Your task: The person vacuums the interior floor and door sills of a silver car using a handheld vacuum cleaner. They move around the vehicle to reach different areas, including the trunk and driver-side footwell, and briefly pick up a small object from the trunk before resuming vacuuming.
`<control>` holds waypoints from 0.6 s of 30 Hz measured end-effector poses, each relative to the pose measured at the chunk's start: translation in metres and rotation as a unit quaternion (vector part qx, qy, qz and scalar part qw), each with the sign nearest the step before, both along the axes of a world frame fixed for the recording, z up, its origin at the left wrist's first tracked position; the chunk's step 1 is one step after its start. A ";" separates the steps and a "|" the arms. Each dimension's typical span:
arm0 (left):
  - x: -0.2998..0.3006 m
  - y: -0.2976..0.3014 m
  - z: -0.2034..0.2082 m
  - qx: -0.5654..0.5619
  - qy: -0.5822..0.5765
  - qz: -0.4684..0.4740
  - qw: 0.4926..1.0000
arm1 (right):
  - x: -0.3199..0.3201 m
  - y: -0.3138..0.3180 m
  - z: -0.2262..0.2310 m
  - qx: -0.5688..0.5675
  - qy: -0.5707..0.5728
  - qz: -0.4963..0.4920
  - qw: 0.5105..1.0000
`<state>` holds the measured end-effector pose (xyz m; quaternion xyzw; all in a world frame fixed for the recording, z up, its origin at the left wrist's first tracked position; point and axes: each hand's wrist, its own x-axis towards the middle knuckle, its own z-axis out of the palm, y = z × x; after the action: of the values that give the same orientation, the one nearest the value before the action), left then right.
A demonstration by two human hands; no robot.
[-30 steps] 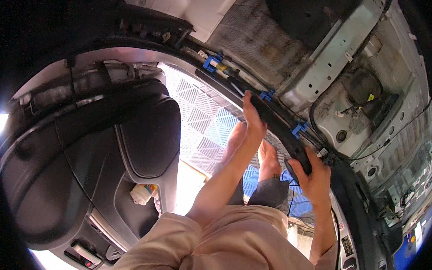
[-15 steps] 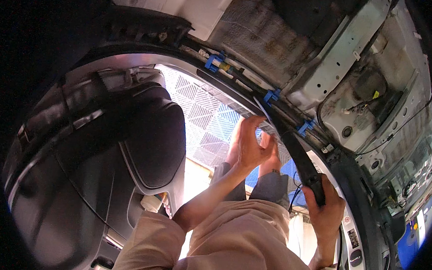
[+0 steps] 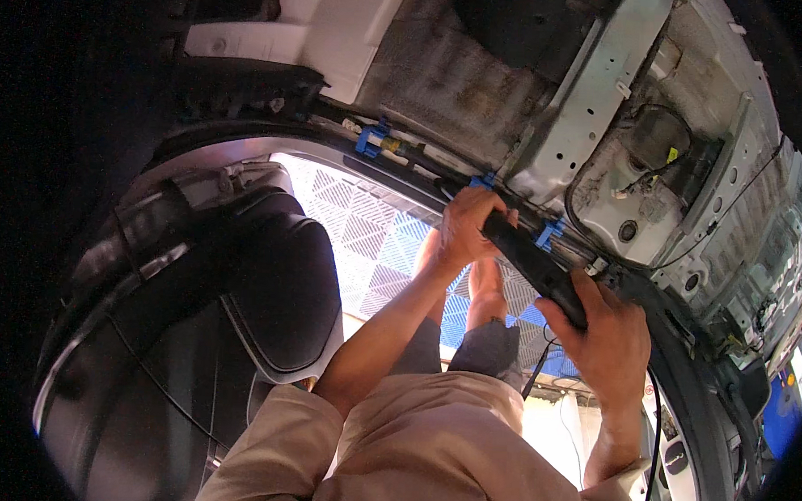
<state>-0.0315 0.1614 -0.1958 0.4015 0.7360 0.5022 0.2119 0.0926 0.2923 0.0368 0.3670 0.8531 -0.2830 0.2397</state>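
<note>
Black trim, gripping hands, yellow tag

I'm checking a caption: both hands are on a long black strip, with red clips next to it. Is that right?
The head view shows blue clips, not red ones. The left hand and right hand are on the long black strip, with blue clips next to it.

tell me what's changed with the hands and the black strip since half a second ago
The left grip, which looked off the black strip, is now on its farther part. The strip's near end, with the right grip, has moved away from the body, closer to the blue clips. Unchanged: the right grip holds the near end, and the clips sit in place.
</note>
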 end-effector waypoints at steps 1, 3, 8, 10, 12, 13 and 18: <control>0.005 -0.001 -0.004 0.007 0.015 0.001 1.000 | 0.012 -0.001 -0.008 0.001 0.016 -0.002 1.000; 0.014 -0.005 -0.015 0.020 0.042 0.000 0.999 | 0.040 -0.012 -0.024 0.010 0.043 0.013 0.999; 0.023 -0.026 -0.030 0.054 0.122 -0.004 0.991 | 0.097 -0.060 -0.080 0.020 0.164 0.011 0.986; 0.023 -0.033 -0.027 0.030 0.123 -0.032 0.991 | 0.108 -0.078 -0.093 -0.018 0.160 -0.034 0.986; 0.024 -0.034 -0.021 0.018 0.138 -0.041 0.989 | 0.116 -0.086 -0.093 -0.036 0.176 -0.056 0.982; 0.026 -0.034 -0.017 0.043 0.151 -0.026 0.987 | 0.119 -0.090 -0.086 -0.039 0.186 -0.059 0.980; 0.035 -0.010 -0.001 0.086 0.107 -0.069 0.988 | 0.127 -0.092 -0.052 -0.043 0.201 -0.144 0.968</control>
<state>0.0033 0.1512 -0.1969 0.5192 0.6789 0.5023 0.1307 0.2197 0.2008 -0.0147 0.4110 0.8090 -0.4189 0.0351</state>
